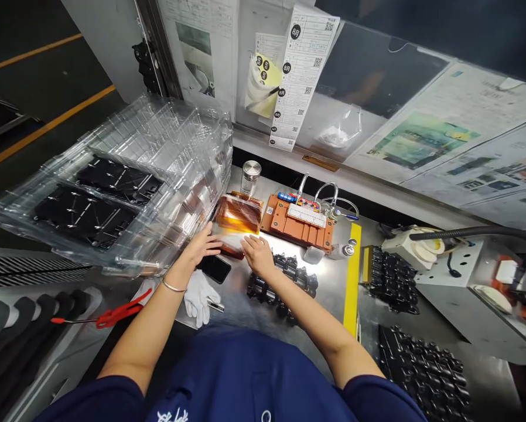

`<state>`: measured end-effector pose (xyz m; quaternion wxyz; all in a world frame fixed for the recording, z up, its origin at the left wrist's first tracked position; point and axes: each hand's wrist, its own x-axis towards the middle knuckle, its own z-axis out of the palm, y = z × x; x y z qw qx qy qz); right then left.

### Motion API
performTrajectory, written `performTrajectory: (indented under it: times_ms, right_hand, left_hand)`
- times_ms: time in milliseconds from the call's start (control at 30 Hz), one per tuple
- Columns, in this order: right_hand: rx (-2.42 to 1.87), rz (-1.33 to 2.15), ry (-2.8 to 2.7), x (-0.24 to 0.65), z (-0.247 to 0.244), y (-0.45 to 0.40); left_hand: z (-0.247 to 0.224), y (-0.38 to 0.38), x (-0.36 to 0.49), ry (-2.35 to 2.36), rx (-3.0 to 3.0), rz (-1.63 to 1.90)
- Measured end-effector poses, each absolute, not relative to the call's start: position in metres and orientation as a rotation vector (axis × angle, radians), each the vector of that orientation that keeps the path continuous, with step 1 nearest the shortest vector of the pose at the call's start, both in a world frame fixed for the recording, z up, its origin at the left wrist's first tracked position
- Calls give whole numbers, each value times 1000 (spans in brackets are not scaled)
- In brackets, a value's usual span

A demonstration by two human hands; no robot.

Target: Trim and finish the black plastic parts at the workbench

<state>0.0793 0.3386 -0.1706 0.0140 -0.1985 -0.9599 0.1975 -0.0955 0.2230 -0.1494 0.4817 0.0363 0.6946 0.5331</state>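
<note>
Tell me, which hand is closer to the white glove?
Left. The left hand lies just above the white glove, beside the black phone. The right hand lies farther right, by the black parts.

The stacked trays (149, 158) on the left are clear and glassy, with flat black panels (98, 199) showing through them; the sheets (239, 214) under the lamp are amber, see-through, glowing orange-brown; the fixture (300, 225) behind them is orange with a white strip across its top; the bench (328, 281) is dull silver, cut by one bright yellow band (353, 281); the small parts (284, 281) heaped on it are black, as is the phone (214, 268); the glove (199, 296) is white; the cutters' handles (113, 316) are red; the sleeves (245, 381) are navy; the bracelet (174, 286) on the left wrist is silver.
</note>
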Motion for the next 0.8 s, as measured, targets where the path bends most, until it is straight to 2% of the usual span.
performTrajectory:
  times_ms: [167,233,333,467,633,800]
  right_hand:
    - [-474,1054,-2834,106,-150,332]
    - [-626,1223,-2562,109,-141,330]
    - [-865,1288,-2278,109,-125,329]
    - [-893,1422,-2317,117,-100,333]
    - [-769,1722,-2465,141,-74,342]
    - [-891,1801,-2446,157,-70,345]
  left_hand:
    - [-149,241,-75,1636,280,1414]
    - [-142,242,-59,1623,507,1382]
    - [-126,239,-40,1658,961,1256]
    - [-104,234,-29,1664,1415,1132]
    - [-96,227,-19,1529,1492,983]
    - [-97,227,-3,1528,1495,915]
